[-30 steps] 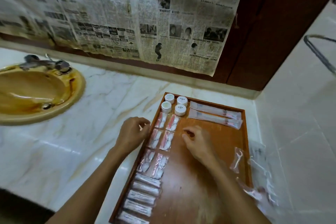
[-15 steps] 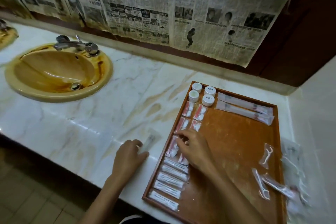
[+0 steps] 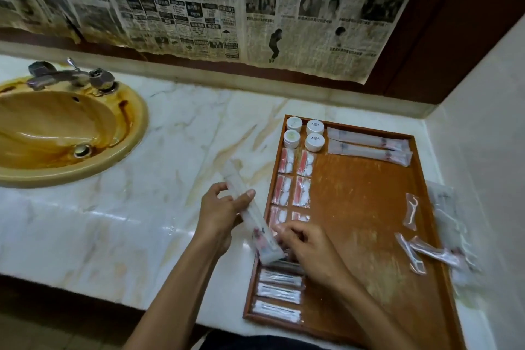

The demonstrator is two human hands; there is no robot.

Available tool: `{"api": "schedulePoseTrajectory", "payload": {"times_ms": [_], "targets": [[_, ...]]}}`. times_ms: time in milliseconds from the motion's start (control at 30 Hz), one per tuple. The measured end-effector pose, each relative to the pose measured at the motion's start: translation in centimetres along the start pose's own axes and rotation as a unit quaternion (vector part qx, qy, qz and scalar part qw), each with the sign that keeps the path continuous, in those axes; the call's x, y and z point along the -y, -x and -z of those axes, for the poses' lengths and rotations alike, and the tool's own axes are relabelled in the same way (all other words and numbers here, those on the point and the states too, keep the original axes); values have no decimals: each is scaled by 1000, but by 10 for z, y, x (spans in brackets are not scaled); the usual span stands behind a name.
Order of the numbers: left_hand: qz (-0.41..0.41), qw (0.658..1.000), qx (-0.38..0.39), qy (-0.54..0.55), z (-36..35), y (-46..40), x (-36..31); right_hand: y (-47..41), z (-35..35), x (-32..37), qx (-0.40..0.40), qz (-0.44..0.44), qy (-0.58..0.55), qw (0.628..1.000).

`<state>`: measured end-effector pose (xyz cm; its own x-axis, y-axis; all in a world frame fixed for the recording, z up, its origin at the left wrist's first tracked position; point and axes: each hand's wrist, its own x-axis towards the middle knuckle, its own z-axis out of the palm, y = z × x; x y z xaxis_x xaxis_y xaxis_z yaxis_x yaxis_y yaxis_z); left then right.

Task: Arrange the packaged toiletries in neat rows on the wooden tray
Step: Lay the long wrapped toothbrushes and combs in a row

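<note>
Beside the tray's left edge, a long clear packet (image 3: 250, 216) is pinched by the left hand (image 3: 220, 214); its lower end is gripped by the right hand (image 3: 309, 248). Packets are ranked in rows along the wooden tray (image 3: 366, 207).

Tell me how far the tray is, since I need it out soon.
Done: four white jars, two long packets along the far edge, and two columns of small packets down the left of the wooden tray.
In hand: the left hand holds another long packet; the right hand touches its near end.
Left: the loose floss picks at the right.
</note>
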<state>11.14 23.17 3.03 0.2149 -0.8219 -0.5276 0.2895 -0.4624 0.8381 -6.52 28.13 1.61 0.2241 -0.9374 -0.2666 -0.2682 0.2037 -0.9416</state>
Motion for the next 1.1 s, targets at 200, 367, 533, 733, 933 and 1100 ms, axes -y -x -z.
{"api": "schedulePoseTrajectory", "payload": {"times_ms": [200, 367, 533, 733, 933, 1100], "targets": [[-8, 999, 34, 5, -34, 0, 14, 22, 11, -1, -38, -77, -108, 990], [14, 990, 144, -4, -46, 0, 30, 41, 27, -19, -143, -105, -108, 978], [19, 978, 207, -20, -59, 5, 33, 61, 51, -30, -223, -105, -57, 967], [48, 986, 156, 12, -86, 15, 40, 73, 72, -34, -278, -81, -1, 957], [40, 990, 137, 12, -118, 24, 52, 79, 110, -37, -230, -32, 108, 967], [18, 989, 138, 45, -140, 29, 52, 74, 147, -44, -195, 21, 179, 964]]}}
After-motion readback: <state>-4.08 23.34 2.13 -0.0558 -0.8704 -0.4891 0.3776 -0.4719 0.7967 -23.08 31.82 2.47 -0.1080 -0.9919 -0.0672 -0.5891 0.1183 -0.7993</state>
